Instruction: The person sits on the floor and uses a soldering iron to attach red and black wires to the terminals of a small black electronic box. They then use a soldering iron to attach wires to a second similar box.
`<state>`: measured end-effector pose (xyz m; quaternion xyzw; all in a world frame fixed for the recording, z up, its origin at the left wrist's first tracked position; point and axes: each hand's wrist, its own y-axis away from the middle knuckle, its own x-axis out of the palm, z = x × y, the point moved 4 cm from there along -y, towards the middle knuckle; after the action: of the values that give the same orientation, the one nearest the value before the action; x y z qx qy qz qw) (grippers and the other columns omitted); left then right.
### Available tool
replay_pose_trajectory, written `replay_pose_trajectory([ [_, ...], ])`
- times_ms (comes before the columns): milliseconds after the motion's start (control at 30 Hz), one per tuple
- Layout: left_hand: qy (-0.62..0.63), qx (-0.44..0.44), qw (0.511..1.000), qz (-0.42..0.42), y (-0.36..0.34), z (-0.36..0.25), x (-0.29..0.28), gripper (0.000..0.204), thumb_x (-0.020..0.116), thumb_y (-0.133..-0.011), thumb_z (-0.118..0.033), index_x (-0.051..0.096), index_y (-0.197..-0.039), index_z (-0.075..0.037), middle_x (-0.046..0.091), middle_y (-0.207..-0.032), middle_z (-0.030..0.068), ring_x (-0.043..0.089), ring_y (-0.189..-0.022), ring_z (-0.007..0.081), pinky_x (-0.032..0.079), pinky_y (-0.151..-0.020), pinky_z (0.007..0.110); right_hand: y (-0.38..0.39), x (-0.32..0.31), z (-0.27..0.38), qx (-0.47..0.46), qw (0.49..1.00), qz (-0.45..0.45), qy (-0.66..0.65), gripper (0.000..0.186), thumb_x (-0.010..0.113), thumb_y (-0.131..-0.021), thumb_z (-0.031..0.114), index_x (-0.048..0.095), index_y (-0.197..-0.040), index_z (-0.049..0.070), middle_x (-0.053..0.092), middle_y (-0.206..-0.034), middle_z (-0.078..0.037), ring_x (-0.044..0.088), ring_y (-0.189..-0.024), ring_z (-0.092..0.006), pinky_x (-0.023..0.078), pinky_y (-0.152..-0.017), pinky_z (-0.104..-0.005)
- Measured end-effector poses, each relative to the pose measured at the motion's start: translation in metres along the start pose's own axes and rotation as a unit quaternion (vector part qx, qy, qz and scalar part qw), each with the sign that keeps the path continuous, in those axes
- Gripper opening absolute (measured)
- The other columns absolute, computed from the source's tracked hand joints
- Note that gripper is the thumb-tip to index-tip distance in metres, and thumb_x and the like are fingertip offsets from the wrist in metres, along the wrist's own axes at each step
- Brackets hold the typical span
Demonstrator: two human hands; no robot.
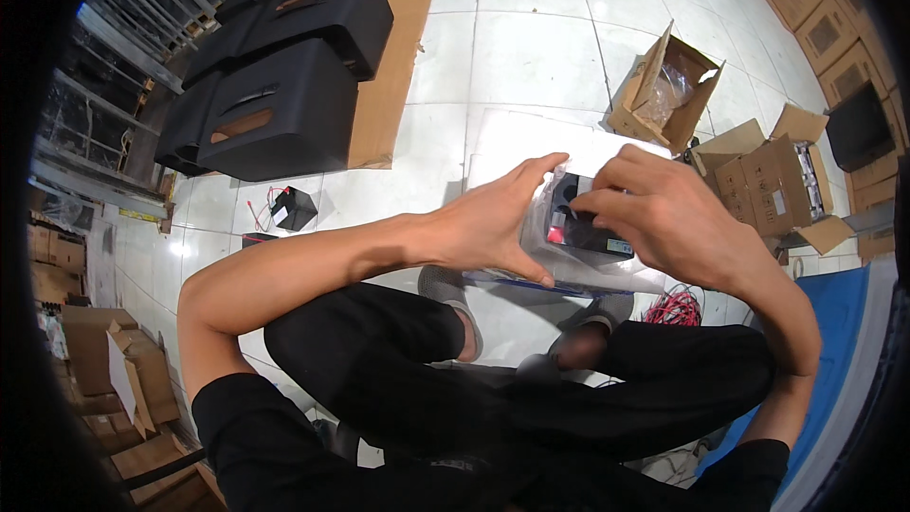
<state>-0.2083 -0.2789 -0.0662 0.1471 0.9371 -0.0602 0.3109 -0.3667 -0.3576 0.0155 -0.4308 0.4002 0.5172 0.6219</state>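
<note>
In front of me, a black box-shaped block (597,239) with a red patch on its left edge lies on a white slab (507,142). Clear plastic film (540,242) shows around the block. My left hand (488,220) is beside its left side, thumb and fingers spread wide, holding nothing. Over the block's top and right side is my right hand (659,213). Its fingers are bent and drawn together, the tips at the block's upper face. Whatever they pinch is hidden.
Black moulded cases (284,114) stand on cardboard at the left. A smaller black block (296,209) with red wires lies nearer me. Open cartons (668,90) are at the right, and a bundle of red and black wires (675,308) lies near my foot.
</note>
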Motion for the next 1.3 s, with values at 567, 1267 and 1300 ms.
replay_pose_trajectory([
  [567,0.042,-0.047,0.998,-0.013,-0.015,0.004,0.007,0.07,0.085,-0.067,-0.018,0.036,-0.113,0.003,0.061,-0.098,0.0293,0.062,-0.098,0.0449,0.049,-0.083,0.043,-0.023,0.042,-0.029,-0.236,0.969,-0.067,-0.026,0.019,0.067,-0.066,-0.002,0.07,-0.085,0.001,0.065,-0.089,-0.01,0.064,-0.084,-0.0281,0.054,-0.074,-0.0373],
  [1267,-0.027,-0.099,0.994,0.045,-0.016,0.019,0.016,0.08,0.083,-0.069,-0.021,0.032,-0.125,0.004,0.058,-0.11,0.0327,0.061,-0.104,0.0435,0.049,-0.09,0.045,0.053,-0.076,-0.102,-0.031,0.824,-0.498,0.269,0.016,0.071,-0.083,-0.004,0.064,-0.097,-0.001,0.068,-0.089,-0.012,0.067,-0.068,-0.02,0.055,-0.061,-0.0284],
  [1300,-0.023,-0.101,0.994,0.044,-0.016,0.021,0.017,0.081,0.083,-0.068,-0.022,0.032,-0.125,0.003,0.058,-0.11,0.0324,0.061,-0.105,0.0438,0.049,-0.09,0.045,0.057,-0.076,-0.125,0.048,0.812,-0.506,0.288,0.013,0.068,-0.087,0.0,0.064,-0.099,-0.002,0.069,-0.093,-0.014,0.068,-0.071,-0.0224,0.056,-0.064,-0.0291],
])
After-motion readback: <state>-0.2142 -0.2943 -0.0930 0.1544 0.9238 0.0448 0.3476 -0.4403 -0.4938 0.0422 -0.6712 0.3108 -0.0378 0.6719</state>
